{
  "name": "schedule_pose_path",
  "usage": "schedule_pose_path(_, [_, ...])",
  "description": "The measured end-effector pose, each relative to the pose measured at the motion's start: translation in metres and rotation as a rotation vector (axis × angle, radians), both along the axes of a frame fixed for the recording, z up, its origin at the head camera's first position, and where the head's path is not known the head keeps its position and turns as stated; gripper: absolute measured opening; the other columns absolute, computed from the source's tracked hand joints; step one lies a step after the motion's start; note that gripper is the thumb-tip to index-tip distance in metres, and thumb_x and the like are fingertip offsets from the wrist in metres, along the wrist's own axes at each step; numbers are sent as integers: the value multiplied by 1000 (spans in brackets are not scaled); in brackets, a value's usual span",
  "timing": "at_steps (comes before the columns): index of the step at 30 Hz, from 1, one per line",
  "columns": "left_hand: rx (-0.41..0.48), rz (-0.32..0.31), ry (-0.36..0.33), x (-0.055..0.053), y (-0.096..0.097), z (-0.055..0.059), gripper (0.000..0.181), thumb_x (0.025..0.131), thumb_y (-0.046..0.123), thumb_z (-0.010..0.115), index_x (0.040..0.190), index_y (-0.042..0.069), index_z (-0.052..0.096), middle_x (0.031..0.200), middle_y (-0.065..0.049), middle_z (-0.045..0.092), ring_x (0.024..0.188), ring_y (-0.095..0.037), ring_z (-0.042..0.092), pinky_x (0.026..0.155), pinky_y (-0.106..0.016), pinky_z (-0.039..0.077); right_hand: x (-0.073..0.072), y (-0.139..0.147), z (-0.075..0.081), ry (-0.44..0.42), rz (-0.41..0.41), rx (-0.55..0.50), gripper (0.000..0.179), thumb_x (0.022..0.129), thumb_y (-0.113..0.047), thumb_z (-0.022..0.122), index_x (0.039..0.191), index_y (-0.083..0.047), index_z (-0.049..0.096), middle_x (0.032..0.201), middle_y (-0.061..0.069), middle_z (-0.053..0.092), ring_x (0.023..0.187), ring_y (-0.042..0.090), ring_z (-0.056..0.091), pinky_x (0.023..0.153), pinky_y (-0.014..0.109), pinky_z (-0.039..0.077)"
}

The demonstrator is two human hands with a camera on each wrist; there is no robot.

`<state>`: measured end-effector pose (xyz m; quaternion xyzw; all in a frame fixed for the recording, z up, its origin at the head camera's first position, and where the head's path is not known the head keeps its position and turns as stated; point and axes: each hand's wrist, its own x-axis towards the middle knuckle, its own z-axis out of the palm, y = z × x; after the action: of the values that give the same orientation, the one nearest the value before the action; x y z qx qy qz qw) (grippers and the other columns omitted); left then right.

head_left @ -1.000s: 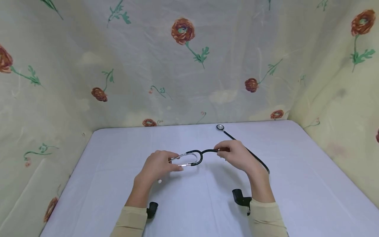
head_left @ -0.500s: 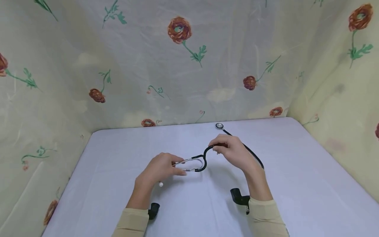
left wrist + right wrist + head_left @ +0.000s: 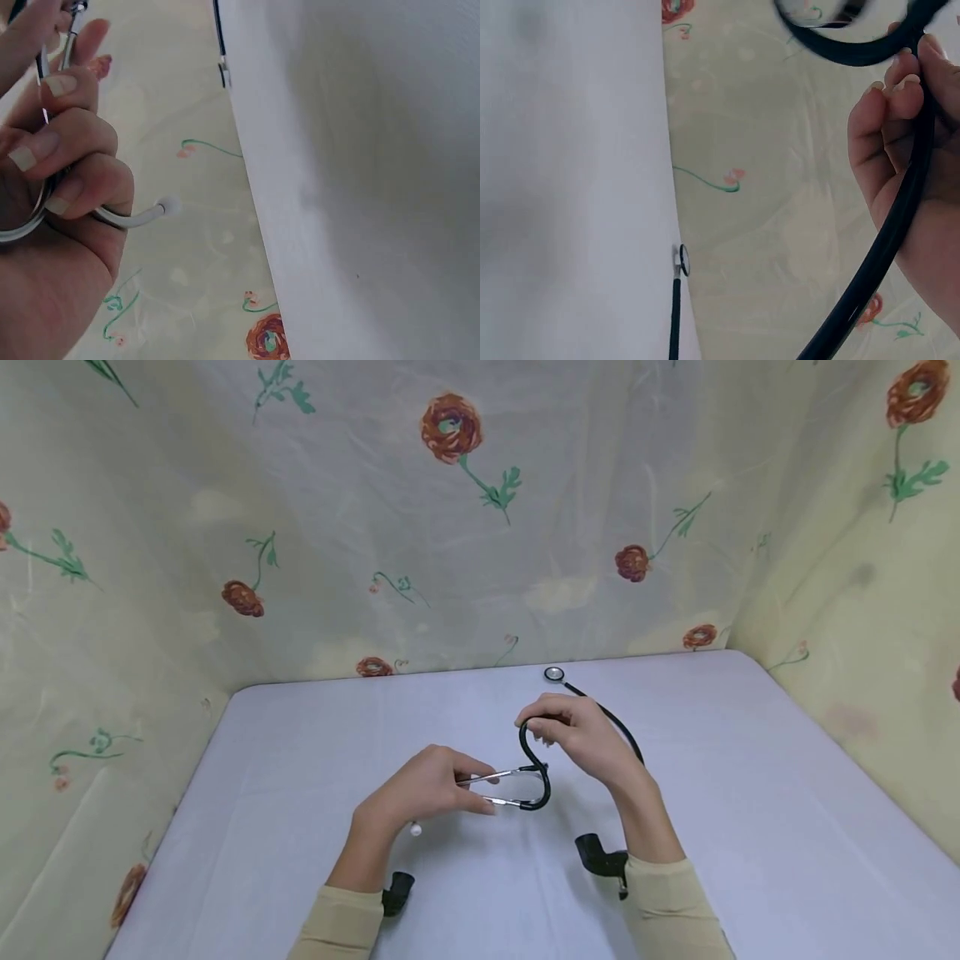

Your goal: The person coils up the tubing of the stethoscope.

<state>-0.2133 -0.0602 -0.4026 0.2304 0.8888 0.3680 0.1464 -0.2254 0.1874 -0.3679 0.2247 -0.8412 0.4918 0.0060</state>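
A stethoscope [image 3: 536, 804] with black tubing and silver ear tubes is held above the table by both hands. My left hand [image 3: 423, 783] grips the metal ear tubes, its fingers curled round them in the left wrist view; one white ear tip [image 3: 172, 205] sticks out past the fingers. My right hand [image 3: 581, 735] pinches the black tubing [image 3: 889, 232] beyond the fork, and the tube bends in an S between the hands. From the right hand the tubing hangs down, then runs back to the round chest piece [image 3: 554, 674], which lies near the table's far edge.
The table [image 3: 300, 727] has a white cover. Flowered cloth [image 3: 337, 510] hangs behind it and at both sides. Black wrist mounts [image 3: 600, 857] stick out at both sleeves, low over the table.
My left hand has moved right with the ear tubes, and my right hand has shifted left and slightly up. The tubing between them has bent from nearly straight into an S.
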Motion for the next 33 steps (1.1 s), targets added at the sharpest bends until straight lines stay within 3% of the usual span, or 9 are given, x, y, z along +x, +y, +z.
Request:
schedule_pose_path(3, [54,-39,-11,2,3,3,34,76,34,86,108,25,78,65,4,52,63,-10,44,57,-26,37,0,0,-2,-6,12,-20,14,98,-16,62,103,-12,74,90,4,65,79,21,57,73,31,50])
schedule_pose_path(7, [105,-57,-41,5,5,7,25,76,32,86,99,31,78,63,5,48,62,-10,43,57,-25,37,-2,-1,-3,-35,31,-34,15,97,-20,64,103,-12,75,93,9,67,78,18,58,73,32,50])
schedule_pose_path(10, [128,-79,-32,6,5,10,22,76,33,86,95,37,76,62,6,49,61,-8,43,57,-24,37,-3,-2,-5,-75,34,-29,16,96,-22,66,102,-11,75,93,10,68,79,21,59,70,30,50])
schedule_pose_path(15, [158,-102,-3,7,6,13,22,76,36,86,97,36,76,62,6,50,59,-7,44,55,-23,38,-5,-5,-10,-149,54,-41,19,94,-23,69,99,-6,74,83,3,63,74,20,56,65,29,46])
schedule_pose_path(19, [169,-92,-1,9,5,16,22,77,35,86,97,35,77,60,6,48,58,-8,43,55,-23,37,-7,-9,-15,-173,102,-81,17,94,-22,69,97,-5,72,82,0,61,72,13,52,66,29,45])
schedule_pose_path(26, [183,-81,22,9,3,18,20,77,34,86,95,34,77,59,6,48,57,-7,42,55,-23,36,-9,-13,-19,-259,167,-145,21,97,-14,63,104,5,65,92,1,65,84,14,58,80,30,50])
schedule_pose_path(29, [188,-65,28,9,3,18,22,77,34,86,97,32,77,60,6,49,58,-7,43,55,-23,36,-10,-15,-21,-311,187,-157,23,98,-13,61,106,9,62,91,1,66,81,14,59,77,29,51])
schedule_pose_path(33, [192,-34,41,9,3,19,24,77,31,86,100,28,78,62,6,51,60,-8,45,56,-23,36,-10,-17,-22,-363,222,-157,20,98,-13,60,103,5,64,86,5,70,70,13,57,67,28,47])
